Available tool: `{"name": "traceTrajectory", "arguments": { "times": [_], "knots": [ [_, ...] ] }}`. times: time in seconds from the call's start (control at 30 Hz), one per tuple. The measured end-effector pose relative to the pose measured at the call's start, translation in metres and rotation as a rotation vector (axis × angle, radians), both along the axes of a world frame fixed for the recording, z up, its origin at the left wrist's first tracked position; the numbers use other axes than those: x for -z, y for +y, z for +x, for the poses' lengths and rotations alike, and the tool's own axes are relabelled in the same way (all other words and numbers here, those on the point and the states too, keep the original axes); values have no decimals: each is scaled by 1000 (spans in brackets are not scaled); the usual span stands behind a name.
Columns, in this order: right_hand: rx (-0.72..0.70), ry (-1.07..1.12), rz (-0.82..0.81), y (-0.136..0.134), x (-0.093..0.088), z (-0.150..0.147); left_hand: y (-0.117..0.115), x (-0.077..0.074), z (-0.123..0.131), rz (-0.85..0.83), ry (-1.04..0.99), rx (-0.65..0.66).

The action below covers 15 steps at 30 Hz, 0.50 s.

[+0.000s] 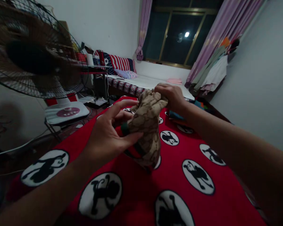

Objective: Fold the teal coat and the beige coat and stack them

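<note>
A crumpled tan-and-brown patterned cloth item with a red and green stripe is held up above the red blanket. Its exact kind cannot be made out. My right hand grips the bunched top of it from the right. On the left side, my left hand curls round the striped part, thumb in front and fingers behind. The item's lower end hangs close to the blanket, which is printed with black monkey figures in white circles.
A large fan stands at the left, beside a small table. Beyond the blanket is a bed with a flag-patterned cushion. Clothes hang by the right wall. Folded blue cloth lies past my right forearm.
</note>
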State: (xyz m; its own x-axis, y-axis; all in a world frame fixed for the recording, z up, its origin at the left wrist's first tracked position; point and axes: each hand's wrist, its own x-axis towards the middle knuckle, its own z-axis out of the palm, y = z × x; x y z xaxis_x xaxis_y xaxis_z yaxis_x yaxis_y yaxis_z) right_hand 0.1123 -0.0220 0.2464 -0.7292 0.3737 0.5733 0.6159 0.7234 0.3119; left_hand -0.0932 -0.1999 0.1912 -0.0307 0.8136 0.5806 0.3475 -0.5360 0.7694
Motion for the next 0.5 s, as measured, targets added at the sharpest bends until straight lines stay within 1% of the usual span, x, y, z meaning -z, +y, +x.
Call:
{"name": "traceTrajectory", "arguments": {
  "times": [0.03, 0.07, 0.1, 0.13, 0.17, 0.2, 0.27, 0.3, 0.33, 0.37, 0.4, 0.43, 0.47, 0.5],
  "knots": [
    [-1, 103, 25, -3, -5, 11, -2, -17, 6, 85, 74, -6],
    [-12, 192, 37, -5, -6, 23, -3, -29, 13, 164, 147, -3],
    [-31, 268, 36, -6, -2, 36, -3, -36, 22, 233, 222, 14],
    [-52, 331, 28, -8, 8, 51, -2, -36, 33, 291, 295, 40],
    [-70, 377, 9, -9, 23, 67, -1, -30, 45, 335, 365, 73],
    [-76, 410, -13, -10, 42, 85, 1, -19, 59, 360, 436, 114],
    [4, 459, -84, -15, 88, 122, 4, 16, 86, 353, 574, 204],
    [75, 431, -171, -18, 111, 141, 4, 37, 99, 324, 658, 269],
    [147, 364, -301, -22, 132, 159, 3, 56, 110, 301, 745, 368],
    [208, 261, -461, -26, 149, 175, 2, 73, 120, 282, 810, 488],
    [255, 195, -575, -30, 161, 188, -1, 86, 127, 286, 844, 602],
    [301, 168, -629, -34, 168, 198, -3, 94, 133, 289, 850, 696],
    [342, 180, -648, -38, 170, 203, -5, 98, 136, 287, 827, 764],
    [378, 239, -624, -41, 168, 203, -5, 97, 138, 278, 782, 801]
  ]
}}
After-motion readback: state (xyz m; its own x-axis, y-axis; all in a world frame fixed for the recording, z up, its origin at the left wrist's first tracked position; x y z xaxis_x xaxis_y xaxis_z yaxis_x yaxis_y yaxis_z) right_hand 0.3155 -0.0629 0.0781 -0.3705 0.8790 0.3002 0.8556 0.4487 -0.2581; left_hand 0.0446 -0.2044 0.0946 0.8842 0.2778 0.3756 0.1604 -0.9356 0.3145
